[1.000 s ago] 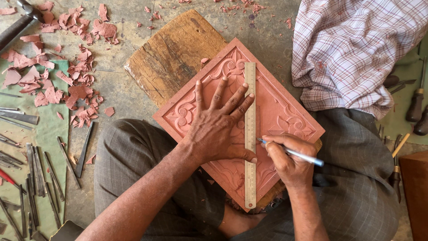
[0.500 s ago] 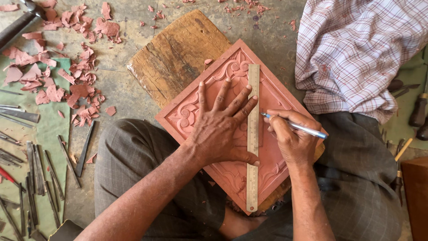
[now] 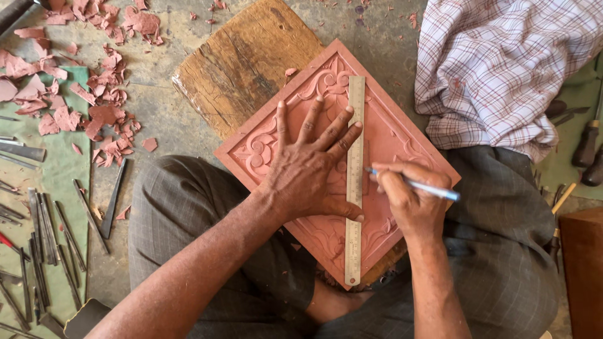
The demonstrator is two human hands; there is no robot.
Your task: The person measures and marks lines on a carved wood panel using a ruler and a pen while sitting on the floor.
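Marking step: left hand (image 3: 308,179) splayed flat, pinning steel ruler (image 3: 355,182) along carved terracotta tile (image 3: 402,141), tile resting on wooden block (image 3: 245,63) at lap. Right hand (image 3: 408,201) closed around pen (image 3: 418,186), tip just beside ruler's right edge. Next, likely: ruler kept pinned, line drawn along edge.

The left hand (image 3: 308,172) lies flat, palm down, fingers spread wide. The right hand (image 3: 408,198) is curled closed in a writing grip.
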